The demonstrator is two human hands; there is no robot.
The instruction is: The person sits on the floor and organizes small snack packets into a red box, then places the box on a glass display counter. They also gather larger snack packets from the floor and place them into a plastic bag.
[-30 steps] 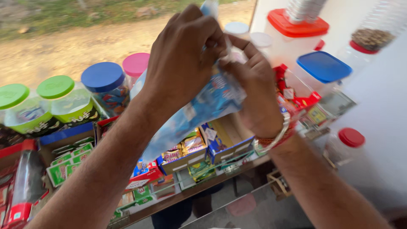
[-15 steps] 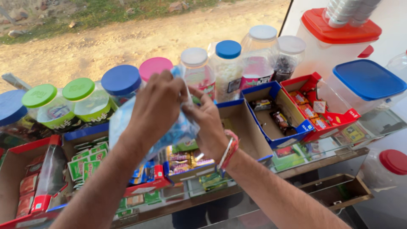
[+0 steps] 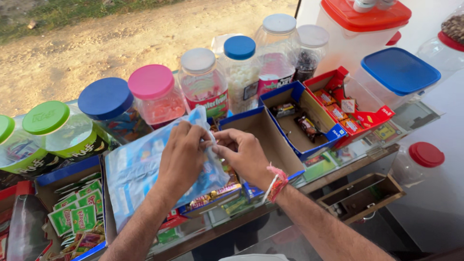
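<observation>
Pale blue plastic packet [image 3: 140, 169] held above the counter's front boxes, just in front of the pink-lidded jar [image 3: 157, 96]. Left hand [image 3: 181, 157] closed over packet's upper right part, fingers curled. Right hand [image 3: 244, 154] just right of packet, thumb and fingertips pinching its top corner. Empty blue-edged cardboard box [image 3: 268, 140] directly right of packet. Green sachets [image 3: 77, 215] lower left of packet.

Sunlit dirt ground [image 3: 121, 43] beyond stall counter [image 3: 338, 174]; grass strip [image 3: 72, 12] far; white wall [image 3: 435, 29] right.
</observation>
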